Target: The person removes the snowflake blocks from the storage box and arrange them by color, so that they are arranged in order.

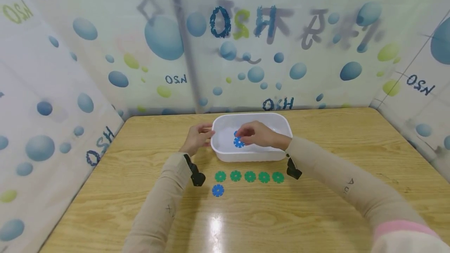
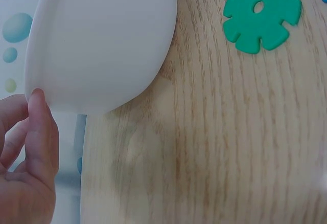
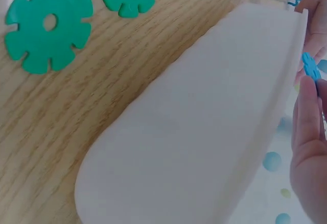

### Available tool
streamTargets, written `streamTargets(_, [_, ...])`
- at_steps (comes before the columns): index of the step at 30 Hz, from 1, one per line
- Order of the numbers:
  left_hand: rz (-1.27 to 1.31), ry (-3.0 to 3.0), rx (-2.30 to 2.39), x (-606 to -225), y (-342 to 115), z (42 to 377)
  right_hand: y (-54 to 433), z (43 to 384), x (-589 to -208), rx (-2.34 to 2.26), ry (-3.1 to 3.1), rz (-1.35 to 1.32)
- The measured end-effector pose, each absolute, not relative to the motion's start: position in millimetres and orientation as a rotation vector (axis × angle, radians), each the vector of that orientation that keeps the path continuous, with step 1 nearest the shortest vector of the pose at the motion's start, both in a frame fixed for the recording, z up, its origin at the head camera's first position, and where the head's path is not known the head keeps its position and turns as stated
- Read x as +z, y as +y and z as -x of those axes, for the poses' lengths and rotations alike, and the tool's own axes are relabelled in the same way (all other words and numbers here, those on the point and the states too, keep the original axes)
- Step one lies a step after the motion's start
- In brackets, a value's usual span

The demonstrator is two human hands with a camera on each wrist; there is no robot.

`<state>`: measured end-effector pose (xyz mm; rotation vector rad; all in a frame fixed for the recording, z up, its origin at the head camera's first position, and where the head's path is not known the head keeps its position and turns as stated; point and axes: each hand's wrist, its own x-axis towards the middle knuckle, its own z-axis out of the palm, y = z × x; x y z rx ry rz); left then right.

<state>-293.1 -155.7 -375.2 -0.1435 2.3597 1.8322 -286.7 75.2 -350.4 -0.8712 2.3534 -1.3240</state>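
My left hand [image 1: 197,138] holds the left end of a white plastic tub [image 1: 251,157], thumb and fingers at its rim. Over the tub's inside, my right hand [image 1: 259,134] pinches a blue notched disc [image 3: 310,65] between its fingertips. Two blue shapes show at those fingertips in the head view, the lower blue disc [image 1: 239,142] nearly whole and the other partly covered by the fingers. Whether both are held I cannot tell. The tub's wall hides its inside from both wrist views.
Several green notched discs [image 1: 250,176] lie in a row on the wooden table [image 1: 316,214], in front of the tub. Below the row's left end lies one blue notched disc [image 1: 218,190]. A patterned curtain [image 1: 225,69] stands behind the table.
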Motion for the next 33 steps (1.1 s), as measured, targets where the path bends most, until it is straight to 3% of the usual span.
streamTargets(16, [0.158, 2.358, 1.823, -374, -156, 292, 88, 248, -346, -1.329, 2.248, 1.016])
streamTargets(33, [0.138, 2.369, 1.821, -374, -154, 291, 75, 221, -379, -1.177, 2.162, 1.055])
